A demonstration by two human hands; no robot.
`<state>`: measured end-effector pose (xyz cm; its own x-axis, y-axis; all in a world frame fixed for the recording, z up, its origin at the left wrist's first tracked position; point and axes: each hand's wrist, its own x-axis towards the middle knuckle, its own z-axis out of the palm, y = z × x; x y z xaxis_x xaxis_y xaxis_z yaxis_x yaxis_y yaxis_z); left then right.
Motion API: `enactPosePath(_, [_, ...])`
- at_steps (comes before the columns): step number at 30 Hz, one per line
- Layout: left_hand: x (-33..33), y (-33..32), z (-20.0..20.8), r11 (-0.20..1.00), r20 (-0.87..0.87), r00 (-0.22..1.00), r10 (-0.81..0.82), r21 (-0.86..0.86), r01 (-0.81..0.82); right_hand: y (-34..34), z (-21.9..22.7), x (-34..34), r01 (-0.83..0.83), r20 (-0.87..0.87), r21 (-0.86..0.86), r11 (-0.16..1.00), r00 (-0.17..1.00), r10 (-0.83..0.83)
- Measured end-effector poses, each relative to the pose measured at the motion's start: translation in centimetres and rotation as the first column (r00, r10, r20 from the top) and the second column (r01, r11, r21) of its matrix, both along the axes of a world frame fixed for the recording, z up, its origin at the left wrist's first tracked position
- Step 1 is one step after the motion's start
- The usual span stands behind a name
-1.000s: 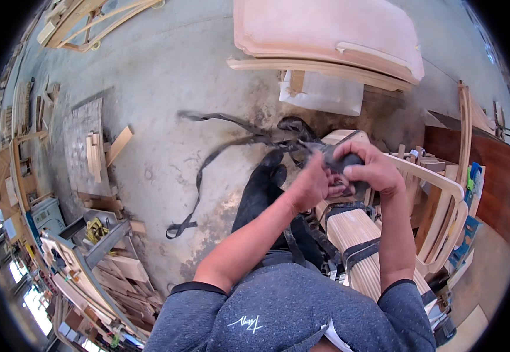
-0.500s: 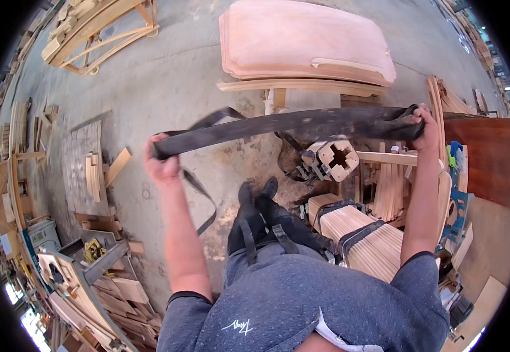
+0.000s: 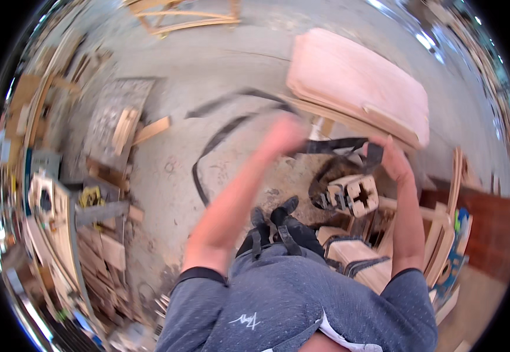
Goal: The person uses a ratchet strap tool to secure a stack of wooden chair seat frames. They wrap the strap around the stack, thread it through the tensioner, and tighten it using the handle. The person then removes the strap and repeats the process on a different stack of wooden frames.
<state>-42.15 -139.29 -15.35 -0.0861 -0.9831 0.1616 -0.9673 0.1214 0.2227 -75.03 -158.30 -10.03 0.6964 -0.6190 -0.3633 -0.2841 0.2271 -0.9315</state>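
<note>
A long black strap (image 3: 332, 145), flat like a strip of rubber, stretches between my hands in front of my body. My left hand (image 3: 287, 135) is smeared by motion but closed around it, and a loose length loops out to the left in the air. At the other end my right hand (image 3: 392, 159) has its fingers wrapped on a folded part of the strap. Just below the right hand are a pale wooden piece with a cross-shaped opening (image 3: 363, 196) and some metal clamps (image 3: 336, 199). A strapped bundle of wooden pieces (image 3: 357, 252) lies beside my legs.
A stack of pinkish wooden panels (image 3: 357, 88) stands ahead on the right. Reddish-brown board (image 3: 489, 232) is at far right. Lumber offcuts (image 3: 99, 252) and a flat sheet with wood strips (image 3: 114, 126) lie left. A wooden frame (image 3: 190, 20) stands at the back.
My left hand has swung right, close to the right hand, so the strap that was pulled wide is now bunched between them with loops trailing left. The view has turned left.
</note>
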Motion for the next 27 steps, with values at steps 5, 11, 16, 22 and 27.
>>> enactPosePath(5, [-20.4,-0.5,0.2,0.942,-0.566,0.816,0.116,0.323,0.090,5.6,-1.4,6.6,-0.335,-0.239,0.083,0.938,0.908,0.345])
enactPosePath(11, [-18.5,9.5,-0.9,0.994,-0.608,0.787,0.105,0.057,-0.089,5.4,-4.2,4.3,0.066,-0.102,0.275,0.959,0.994,-0.039])
enactPosePath(16, [-7.9,25.4,-5.9,0.786,-0.661,0.427,0.617,0.537,-0.306,-4.0,-10.5,-3.0,0.052,-0.424,-0.340,0.939,0.883,-0.202])
enactPosePath(22, [-5.0,49.1,-6.7,0.108,-0.521,-0.474,0.710,0.746,-0.658,-16.8,-17.3,-9.5,-0.687,-0.816,-0.578,0.439,0.484,-0.317])
enactPosePath(27, [-4.2,58.1,5.9,-0.157,-0.844,-0.404,0.351,0.372,-0.915,-4.6,-15.0,15.6,-0.805,-0.841,-0.510,0.303,0.541,0.023])
